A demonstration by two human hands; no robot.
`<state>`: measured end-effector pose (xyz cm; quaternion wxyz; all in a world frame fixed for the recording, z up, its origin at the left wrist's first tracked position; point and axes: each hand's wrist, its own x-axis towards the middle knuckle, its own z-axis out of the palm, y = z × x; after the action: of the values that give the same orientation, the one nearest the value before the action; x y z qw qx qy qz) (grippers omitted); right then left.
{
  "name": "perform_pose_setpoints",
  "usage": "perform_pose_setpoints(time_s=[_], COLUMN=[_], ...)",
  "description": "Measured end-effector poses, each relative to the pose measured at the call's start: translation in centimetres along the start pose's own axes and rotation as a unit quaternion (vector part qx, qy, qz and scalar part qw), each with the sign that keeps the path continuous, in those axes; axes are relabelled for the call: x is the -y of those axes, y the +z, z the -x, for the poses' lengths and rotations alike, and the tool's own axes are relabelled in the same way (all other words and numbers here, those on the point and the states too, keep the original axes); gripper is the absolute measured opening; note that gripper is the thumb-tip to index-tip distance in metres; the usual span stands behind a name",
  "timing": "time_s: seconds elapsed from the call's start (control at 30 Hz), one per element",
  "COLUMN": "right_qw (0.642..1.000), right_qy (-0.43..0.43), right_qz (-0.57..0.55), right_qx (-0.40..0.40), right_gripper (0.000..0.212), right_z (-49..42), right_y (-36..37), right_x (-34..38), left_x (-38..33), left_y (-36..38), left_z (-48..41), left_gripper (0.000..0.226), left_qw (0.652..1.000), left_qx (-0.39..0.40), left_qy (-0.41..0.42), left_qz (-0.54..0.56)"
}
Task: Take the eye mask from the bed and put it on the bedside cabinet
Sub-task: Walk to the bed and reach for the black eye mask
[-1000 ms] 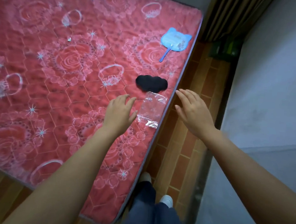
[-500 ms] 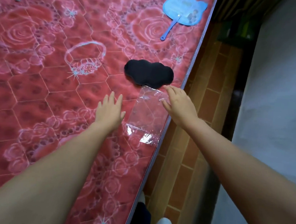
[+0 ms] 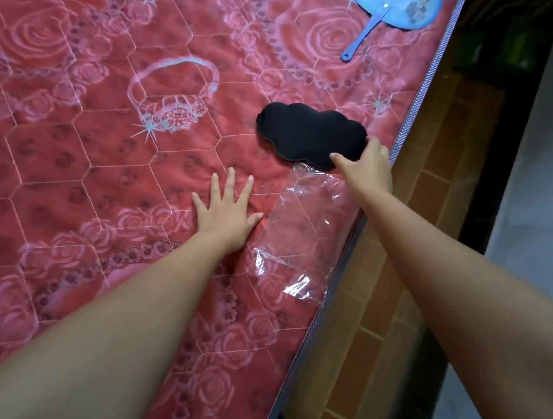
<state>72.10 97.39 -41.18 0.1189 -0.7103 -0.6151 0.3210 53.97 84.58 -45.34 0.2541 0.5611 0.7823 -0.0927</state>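
Red quilted bedding [image 3: 93, 165], printed with pale roses and rings, fills most of my view, and its piped edge runs from one o'clock down to six o'clock beside a strip of brown tiled floor [image 3: 405, 249]. My left hand [image 3: 226, 211] lies palm down on the cover near the middle of the frame, fingers spread wide and flat, holding nothing. At three o'clock from it, just beside my thumb, a sheet of clear plastic wrap [image 3: 303, 233] lies crumpled against the bed's edge. My right hand [image 3: 367, 164] reaches over that plastic to the black eye mask [image 3: 306, 131], which rests flat on the bed at about one o'clock from my left hand, close to the mattress edge. My right thumb and fingers sit narrowly parted on the mask's near right corner, touching it; whether they have closed on it I cannot tell. The mask's lower rim overlaps the top of the plastic. Far off at one o'clock, a blue hand fan [image 3: 391, 12] lies on the cover, its handle pointing toward seven o'clock.
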Motion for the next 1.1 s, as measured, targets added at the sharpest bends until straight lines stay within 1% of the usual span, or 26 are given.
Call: perform_pose_setpoints(time_s=[0.17, 0.33, 0.43, 0.6, 0.7, 0.77, 0.87, 0.97, 1.1], right_qw=[0.998, 0.996, 0.995, 0.991, 0.985, 0.983, 0.975, 0.955, 0.93], right_qy=[0.05, 0.085, 0.089, 0.081, 0.053, 0.027, 0.006, 0.012, -0.003], right_qz=[-0.009, 0.019, 0.009, -0.096, -0.165, -0.181, -0.224, -0.297, -0.365], right_qx=[-0.02, -0.03, -0.043, -0.04, -0.024, -0.017, -0.001, 0.021, 0.04], right_gripper=[0.075, 0.069, 0.062, 0.044, 0.034, 0.026, 0.024, 0.021, 0.022], right_z=[-1.4, -1.8, -1.7, -1.6, -1.1, -0.5, 0.3, 1.1, 2.9], right_y=[0.7, 1.4, 1.6, 1.3, 1.3, 1.1, 0.6, -0.6, -3.1], right_x=[1.0, 1.5, 1.4, 1.0, 0.8, 0.9, 1.5, 2.5, 4.0], left_x=[0.0, -0.1, -0.2, -0.1, -0.2, -0.2, -0.3, -0.5, -0.5], left_y=[0.3, 0.1, 0.1, 0.2, 0.2, 0.1, -0.4, -1.5, -3.2], left_z=[-0.2, -0.2, -0.3, -0.3, -0.2, -0.2, -0.1, 0.4, 1.5], left_gripper=[0.07, 0.071, 0.07, 0.07, 0.07, 0.07, 0.07, 0.068, 0.057], left_qw=[1.0, 1.0, 1.0, 1.0, 1.0, 1.0, 1.0, 0.999, 0.997], left_qx=[0.002, 0.016, 0.015, 0.011, 0.011, 0.011, 0.015, 0.015, 0.032], left_qy=[-0.007, -0.005, -0.005, -0.003, -0.002, -0.003, -0.004, -0.005, -0.015], left_qz=[0.002, 0.016, 0.014, 0.011, 0.009, 0.01, 0.015, 0.03, 0.076])
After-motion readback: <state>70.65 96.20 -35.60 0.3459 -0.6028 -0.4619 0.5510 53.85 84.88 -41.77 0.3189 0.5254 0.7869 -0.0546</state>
